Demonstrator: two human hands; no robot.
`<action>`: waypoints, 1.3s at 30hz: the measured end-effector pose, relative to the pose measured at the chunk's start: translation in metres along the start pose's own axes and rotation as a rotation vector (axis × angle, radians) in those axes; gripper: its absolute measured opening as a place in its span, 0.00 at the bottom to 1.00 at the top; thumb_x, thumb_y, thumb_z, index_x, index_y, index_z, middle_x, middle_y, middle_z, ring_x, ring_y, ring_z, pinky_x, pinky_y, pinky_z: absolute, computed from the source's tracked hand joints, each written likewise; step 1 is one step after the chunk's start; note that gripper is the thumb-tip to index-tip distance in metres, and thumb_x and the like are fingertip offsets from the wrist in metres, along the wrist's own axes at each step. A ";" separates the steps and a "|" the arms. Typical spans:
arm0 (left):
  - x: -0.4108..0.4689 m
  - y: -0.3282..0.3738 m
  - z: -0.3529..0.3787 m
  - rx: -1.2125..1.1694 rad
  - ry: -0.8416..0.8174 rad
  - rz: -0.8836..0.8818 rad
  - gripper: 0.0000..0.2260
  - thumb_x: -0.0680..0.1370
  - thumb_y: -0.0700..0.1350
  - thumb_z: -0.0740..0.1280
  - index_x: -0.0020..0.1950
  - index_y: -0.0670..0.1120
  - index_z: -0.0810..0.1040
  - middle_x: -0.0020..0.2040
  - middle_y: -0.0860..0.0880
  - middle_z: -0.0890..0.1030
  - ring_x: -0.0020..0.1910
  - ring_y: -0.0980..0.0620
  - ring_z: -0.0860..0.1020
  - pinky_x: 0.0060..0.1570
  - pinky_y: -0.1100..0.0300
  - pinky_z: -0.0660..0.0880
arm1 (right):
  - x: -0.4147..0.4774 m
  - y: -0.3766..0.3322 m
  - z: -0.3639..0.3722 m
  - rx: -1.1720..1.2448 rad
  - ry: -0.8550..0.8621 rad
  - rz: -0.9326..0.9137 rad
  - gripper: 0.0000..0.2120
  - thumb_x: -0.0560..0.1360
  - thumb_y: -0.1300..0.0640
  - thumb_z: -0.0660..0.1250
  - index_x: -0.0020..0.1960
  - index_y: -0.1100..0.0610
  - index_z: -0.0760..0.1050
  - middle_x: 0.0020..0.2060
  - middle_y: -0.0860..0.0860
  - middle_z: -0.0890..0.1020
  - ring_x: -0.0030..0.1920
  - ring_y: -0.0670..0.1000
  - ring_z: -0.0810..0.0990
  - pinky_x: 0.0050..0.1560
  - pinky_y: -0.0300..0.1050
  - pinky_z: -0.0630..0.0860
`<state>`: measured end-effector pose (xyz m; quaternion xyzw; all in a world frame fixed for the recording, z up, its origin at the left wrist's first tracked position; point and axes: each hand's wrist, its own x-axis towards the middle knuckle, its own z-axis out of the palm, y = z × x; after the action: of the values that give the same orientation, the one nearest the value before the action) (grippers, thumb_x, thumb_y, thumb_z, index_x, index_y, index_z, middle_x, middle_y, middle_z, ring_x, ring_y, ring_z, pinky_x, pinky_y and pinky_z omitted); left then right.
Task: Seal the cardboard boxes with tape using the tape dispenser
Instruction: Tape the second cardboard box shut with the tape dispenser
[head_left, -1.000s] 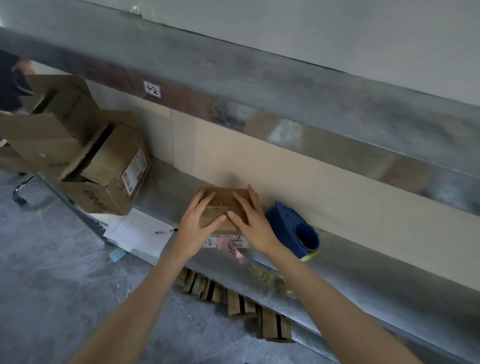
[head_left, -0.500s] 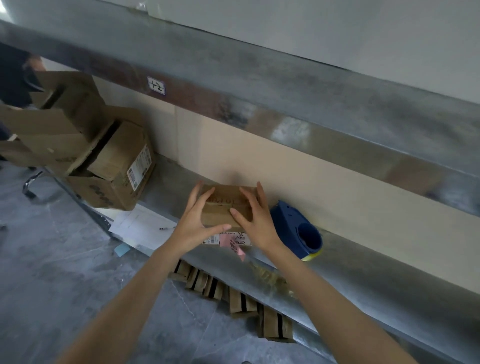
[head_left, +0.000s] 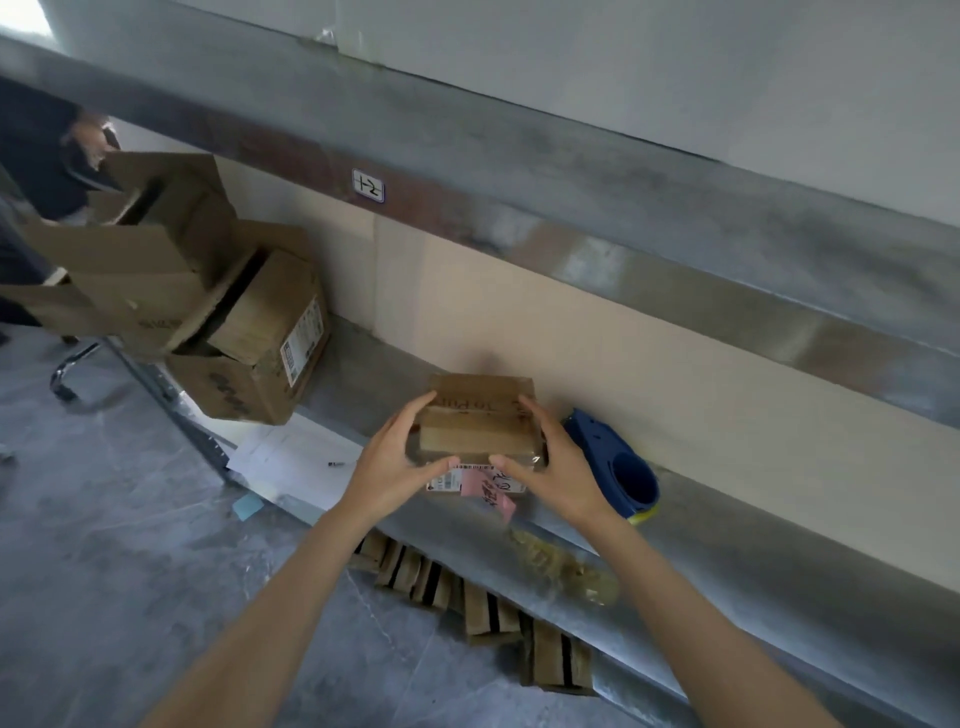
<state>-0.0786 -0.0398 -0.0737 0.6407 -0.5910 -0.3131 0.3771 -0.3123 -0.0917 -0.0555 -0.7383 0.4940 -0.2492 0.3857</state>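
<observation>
A small brown cardboard box (head_left: 480, 421) sits on the metal shelf (head_left: 737, 551), with a white label and a pink slip on its near side. My left hand (head_left: 397, 462) holds its left side, fingers at the far corner and thumb along the near edge. My right hand (head_left: 550, 462) holds the right side the same way. A blue tape dispenser (head_left: 618, 467) lies on the shelf just right of my right hand, untouched.
Large open cardboard boxes (head_left: 208, 322) are stacked at the shelf's left end. White papers (head_left: 291, 457) with a pen lie beside them. Flattened cartons (head_left: 478, 603) lean under the shelf. A crumpled clear wrapper (head_left: 561, 566) lies near the shelf edge. A person stands at far left.
Both hands slid outward from the box top to its left and right sides, uncovering the lid. The view shifted slightly.
</observation>
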 end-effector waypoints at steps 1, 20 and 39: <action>0.002 0.000 -0.002 -0.001 -0.008 0.004 0.37 0.71 0.57 0.76 0.75 0.65 0.60 0.71 0.57 0.71 0.69 0.55 0.70 0.67 0.47 0.72 | 0.000 -0.001 0.002 -0.010 0.001 0.003 0.43 0.70 0.39 0.74 0.77 0.44 0.57 0.73 0.45 0.68 0.70 0.45 0.68 0.69 0.47 0.70; 0.045 0.122 -0.005 0.040 -0.290 0.418 0.39 0.73 0.54 0.75 0.79 0.58 0.59 0.75 0.54 0.67 0.70 0.56 0.68 0.68 0.57 0.67 | -0.073 -0.047 -0.057 -0.043 0.641 0.078 0.35 0.70 0.52 0.78 0.72 0.49 0.67 0.64 0.47 0.76 0.64 0.48 0.74 0.64 0.51 0.74; 0.001 0.228 0.169 0.600 -0.269 0.661 0.38 0.72 0.70 0.49 0.80 0.58 0.56 0.81 0.54 0.54 0.79 0.48 0.54 0.74 0.49 0.55 | -0.283 0.066 -0.253 -0.160 0.888 0.288 0.34 0.68 0.54 0.80 0.70 0.46 0.69 0.60 0.41 0.77 0.62 0.47 0.77 0.64 0.54 0.74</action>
<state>-0.3404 -0.0634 0.0337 0.4523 -0.8716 -0.0717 0.1747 -0.6468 0.0734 0.0404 -0.5115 0.7262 -0.4460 0.1099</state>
